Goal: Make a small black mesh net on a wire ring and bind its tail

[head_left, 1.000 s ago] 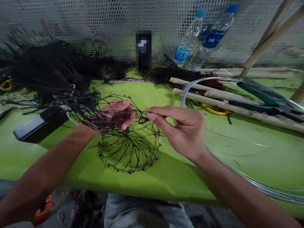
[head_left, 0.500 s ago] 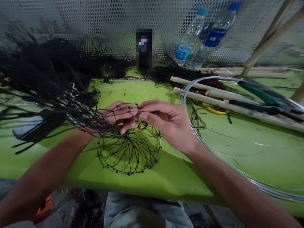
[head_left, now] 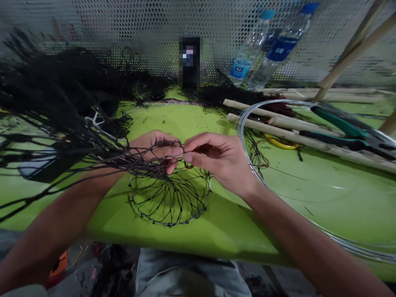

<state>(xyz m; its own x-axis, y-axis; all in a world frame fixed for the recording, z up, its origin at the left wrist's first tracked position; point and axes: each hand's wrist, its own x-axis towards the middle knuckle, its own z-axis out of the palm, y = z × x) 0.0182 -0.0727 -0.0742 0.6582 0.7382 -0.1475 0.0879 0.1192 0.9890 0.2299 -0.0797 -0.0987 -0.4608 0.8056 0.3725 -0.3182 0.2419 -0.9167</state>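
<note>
Black netting (head_left: 93, 161) stretches from the left across to my hands. My left hand (head_left: 157, 150) is closed on its strands, with cords running over the fingers. Thumb and forefinger of my right hand (head_left: 219, 161) pinch the netting right beside the left fingertips. Below both hands, a wire ring (head_left: 170, 225) with netting knotted round its rim lies near the edge of the green table (head_left: 198, 243); its cords gather toward the centre. A bit of reddish cord (head_left: 187, 165) shows just under the fingertips.
A wire coil (head_left: 262, 181) lies at the right, with wooden sticks (head_left: 262, 128) and green-handled pliers (head_left: 340, 121). Two bottles (head_left: 241, 68) (head_left: 280, 49) stand behind. A dark heap of netting (head_left: 68, 86) fills the back left, above a dark box (head_left: 46, 167).
The netting at the left has spread lower and toward the front left, showing more of a white tie. Both hands remain together, with the left thumb now laid over the strands.
</note>
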